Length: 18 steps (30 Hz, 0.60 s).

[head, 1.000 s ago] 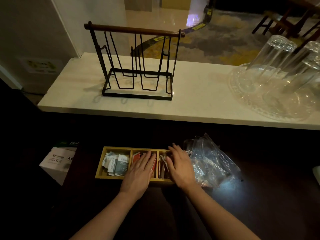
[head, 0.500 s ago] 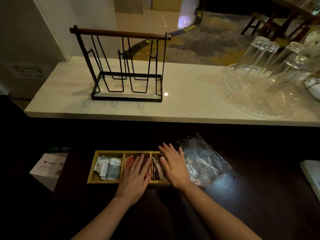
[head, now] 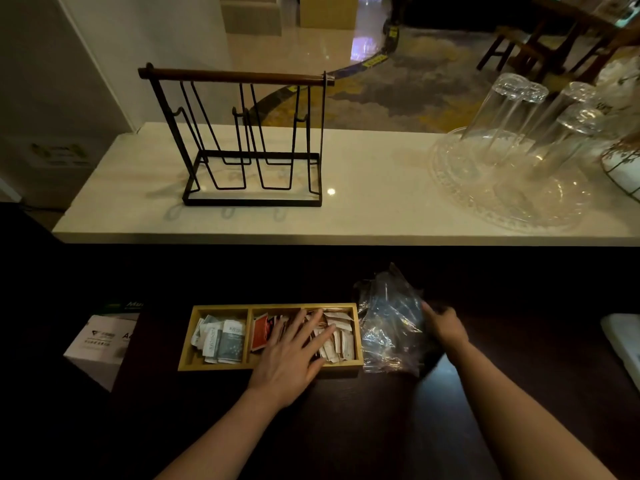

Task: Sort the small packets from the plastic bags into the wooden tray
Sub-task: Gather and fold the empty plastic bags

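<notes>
A wooden tray (head: pixel 221 308) with three compartments lies on the dark table in front of me. Grey-white packets (head: pixel 221 337) fill the left compartment, red packets (head: pixel 260 332) the middle, pale packets (head: pixel 341 336) the right. My left hand (head: pixel 294 355) lies flat with fingers spread over the middle and right compartments. Crumpled clear plastic bags (head: pixel 388 327) sit just right of the tray. My right hand (head: pixel 445 323) touches the bags' right side, fingers against the plastic; whether it grips them is unclear.
A marble counter (head: pixel 363 209) runs behind, carrying a black wire rack (head: pixel 242 140) with a wooden bar and a glass tray with upturned glasses (head: pixel 512 157). A white box (head: pixel 100 344) stands at lower left. A white object (head: pixel 623 344) sits at the table's right edge.
My right hand left the tray's right compartment and went right to the plastic bags. My left hand slid right across the tray. The view shifted slightly.
</notes>
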Tool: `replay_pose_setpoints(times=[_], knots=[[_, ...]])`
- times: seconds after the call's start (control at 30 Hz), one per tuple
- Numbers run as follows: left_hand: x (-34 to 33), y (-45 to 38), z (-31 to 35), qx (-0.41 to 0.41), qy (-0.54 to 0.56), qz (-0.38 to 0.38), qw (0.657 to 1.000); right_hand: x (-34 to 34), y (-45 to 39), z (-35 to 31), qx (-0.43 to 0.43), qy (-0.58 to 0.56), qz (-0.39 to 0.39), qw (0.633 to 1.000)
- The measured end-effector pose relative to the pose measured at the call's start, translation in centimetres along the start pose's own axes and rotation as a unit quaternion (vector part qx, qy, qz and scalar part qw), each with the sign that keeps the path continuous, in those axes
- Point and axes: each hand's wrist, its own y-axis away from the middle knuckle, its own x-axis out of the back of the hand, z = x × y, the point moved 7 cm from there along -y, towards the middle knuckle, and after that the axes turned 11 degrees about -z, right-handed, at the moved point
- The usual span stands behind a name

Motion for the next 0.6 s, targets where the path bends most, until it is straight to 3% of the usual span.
replay_pose_setpoints(times=[0.17,0.43,0.6], knots=[[0.3,-1.1,1.7,-0.019,-0.007,0.002,1.000,-4.1,-1.8,1.1,0.018,-0.072,-0.090,0.993],[0.3,-3.4,3.9,-0.049,-0.032,-0.016,0.998,-6.4,3.6,-1.7,-0.001,-0.083,-0.125,0.989],[-0.2,-3.7,3.9,-0.064,-0.084,-0.043,0.993,-5.5,3.8,-1.1,0.017,-0.098,-0.104,0.990]])
